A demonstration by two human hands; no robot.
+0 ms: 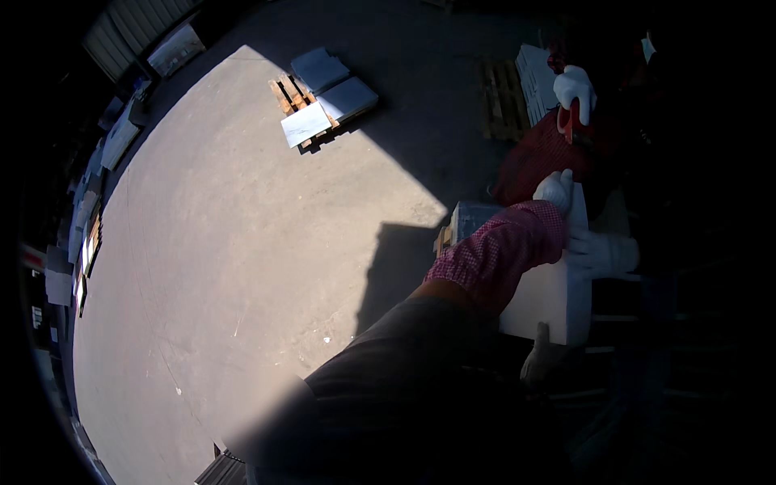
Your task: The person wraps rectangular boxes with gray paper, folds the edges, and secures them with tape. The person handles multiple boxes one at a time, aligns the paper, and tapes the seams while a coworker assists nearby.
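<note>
A thick white slab (pixel 537 295) stands on the right, partly in deep shade. My left arm, in a dark sleeve with a pink patterned cuff, reaches across it. Beyond that cuff, my left hand (pixel 554 191) in a white glove is closed around the slab's far end. At the near lower edge, a dim gloved hand, seemingly my right hand (pixel 543 357), has its thumb against the slab, with its fingers mostly hidden. Another white-gloved hand (pixel 602 252), apparently a co-worker's, lies on the slab's right side.
At the upper right, another person's white-gloved hand (pixel 575 87) holds a red-handled tool (pixel 570 121). Beside it are a pallet (pixel 503 101) and pale slabs (pixel 535 81). Further off, a wooden pallet (pixel 291 95) carries several slabs (pixel 347 99). More slabs (pixel 121 133) line the left side.
</note>
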